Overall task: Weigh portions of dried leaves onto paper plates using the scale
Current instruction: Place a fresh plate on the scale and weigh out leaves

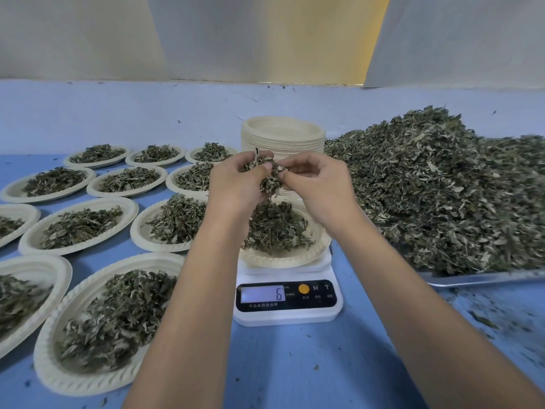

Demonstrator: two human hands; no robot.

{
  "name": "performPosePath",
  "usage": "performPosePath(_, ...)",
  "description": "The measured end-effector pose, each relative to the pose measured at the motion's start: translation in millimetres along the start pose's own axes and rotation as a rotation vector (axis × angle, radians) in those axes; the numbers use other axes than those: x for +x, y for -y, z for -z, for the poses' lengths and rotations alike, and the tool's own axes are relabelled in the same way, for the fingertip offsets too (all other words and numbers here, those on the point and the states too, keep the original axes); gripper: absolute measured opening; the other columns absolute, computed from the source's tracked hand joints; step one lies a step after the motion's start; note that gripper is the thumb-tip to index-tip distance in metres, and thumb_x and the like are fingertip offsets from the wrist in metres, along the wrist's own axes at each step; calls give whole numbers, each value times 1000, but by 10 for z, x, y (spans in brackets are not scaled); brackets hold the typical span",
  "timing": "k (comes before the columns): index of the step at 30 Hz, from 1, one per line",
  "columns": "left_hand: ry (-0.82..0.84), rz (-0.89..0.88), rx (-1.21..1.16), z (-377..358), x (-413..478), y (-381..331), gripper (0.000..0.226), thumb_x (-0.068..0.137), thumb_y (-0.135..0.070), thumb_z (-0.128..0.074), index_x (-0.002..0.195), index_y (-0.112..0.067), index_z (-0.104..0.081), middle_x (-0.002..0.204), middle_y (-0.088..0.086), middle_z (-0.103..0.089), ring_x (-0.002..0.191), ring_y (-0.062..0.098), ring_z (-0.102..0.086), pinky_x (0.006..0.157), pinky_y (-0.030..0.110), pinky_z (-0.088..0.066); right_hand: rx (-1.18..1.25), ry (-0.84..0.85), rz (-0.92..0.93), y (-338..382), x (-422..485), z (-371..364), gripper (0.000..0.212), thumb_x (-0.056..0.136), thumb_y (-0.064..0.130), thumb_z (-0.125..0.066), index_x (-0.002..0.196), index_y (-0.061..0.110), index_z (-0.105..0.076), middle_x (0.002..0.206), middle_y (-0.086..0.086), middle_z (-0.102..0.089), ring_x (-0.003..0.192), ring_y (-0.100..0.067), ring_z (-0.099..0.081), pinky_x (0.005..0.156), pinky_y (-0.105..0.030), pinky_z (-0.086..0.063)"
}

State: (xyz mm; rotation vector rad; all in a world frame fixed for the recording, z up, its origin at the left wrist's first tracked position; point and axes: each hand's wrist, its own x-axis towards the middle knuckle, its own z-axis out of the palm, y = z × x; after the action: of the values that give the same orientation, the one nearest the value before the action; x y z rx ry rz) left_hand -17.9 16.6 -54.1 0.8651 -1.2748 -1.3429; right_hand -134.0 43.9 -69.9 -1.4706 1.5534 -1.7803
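Note:
A white digital scale (287, 302) stands on the blue table and its display reads 6. On it rests a paper plate (283, 258) holding a small mound of dried leaves (274, 227). Both hands are raised above that plate and share a clump of dried leaves (269, 175). My left hand (236, 184) cups the clump from the left. My right hand (318, 184) pinches it from the right with thumb and forefinger. A few bits hang down from the clump toward the plate.
A big heap of dried leaves (436, 196) fills a metal tray (483, 277) on the right. A stack of empty paper plates (283, 137) stands behind the scale. Several filled plates (79, 225) cover the table's left side. Leaf crumbs litter the table at lower right.

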Motion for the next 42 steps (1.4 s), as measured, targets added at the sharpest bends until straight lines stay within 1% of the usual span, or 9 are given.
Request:
performPosePath(4, -122, -43, 6, 83, 55, 9, 22, 91, 0, -57, 87, -18, -68, 91, 5, -70, 85, 20, -68, 76, 33, -58, 15, -91, -30, -21, 32, 62, 24, 76, 0, -69, 74, 24, -66, 72, 3, -65, 75, -13, -62, 84, -43, -55)
performPosePath(9, -178, -31, -42, 175, 125, 22, 31, 91, -2, -58, 122, -3, -60, 104, 9, -68, 92, 21, -68, 79, 38, -58, 24, -93, -56, 0, 46, 123, 20, 80, 2, -68, 77, 21, -65, 77, 1, -64, 78, -14, -61, 86, -42, -54)
performPosePath(18, -186, -47, -35, 117, 97, 19, 31, 91, -2, -57, 122, -5, -60, 97, 0, -66, 87, 16, -66, 80, 38, -58, 17, -47, -25, 4, 0, 87, 11, 80, 11, -72, 79, 20, -66, 75, 1, -67, 76, -12, -63, 81, -30, -50)
performPosePath(24, -149, -52, -21, 90, 53, -1, 24, 91, -1, -56, 83, -23, -64, 84, -4, -67, 83, 16, -67, 83, 40, -57, -2, -28, 8, 21, -5, 76, 6, 81, 14, -73, 85, 17, -69, 79, 11, -67, 74, -1, -62, 75, -16, -49)
performPosePath(28, -110, -55, 3, 51, 30, 9, 20, 92, -3, -56, 86, -19, -66, 88, 2, -66, 85, 19, -62, 85, 42, -54, -6, 30, -1, 27, -25, 58, 8, 82, 12, -71, 87, 17, -69, 76, 13, -65, 64, 6, -57, 64, -9, -43)
performPosePath(32, -99, -58, 10, 3, -4, -6, 21, 91, -3, -57, 85, -21, -66, 87, 2, -64, 82, 19, -57, 85, 43, -53, -19, 46, -21, 39, -33, 47, 9, 83, 12, -70, 87, 19, -69, 76, 14, -64, 63, 7, -56, 66, -12, -43)
performPosePath(35, -71, -45, -29, -28, -18, -18, 22, 92, -2, -56, 85, -20, -65, 94, 3, -64, 91, 20, -61, 84, 39, -54, 31, 14, -50, 49, -23, 21, 8, 88, 12, -64, 91, 19, -68, 84, 11, -66, 78, 1, -60, 82, -24, -51)
performPosePath(39, -16, 2, -169, -131, -45, -12, 22, 92, -1, -56, 112, -7, -63, 113, 13, -65, 106, 27, -64, 85, 35, -56, 298, 71, -131, 101, -36, -68, 24, 99, 18, -45, 102, 16, -69, 107, 1, -69, 104, -14, -61, 91, -31, -47)
performPosePath(42, -33, -30, -211, -295, -85, 36, 20, 91, -3, -57, 107, -13, -64, 110, 11, -68, 105, 25, -65, 93, 41, -52, 488, -13, -159, 153, -50, -149, 28, 100, 24, -42, 95, 17, -69, 111, -2, -68, 110, -16, -60, 95, -35, -48)
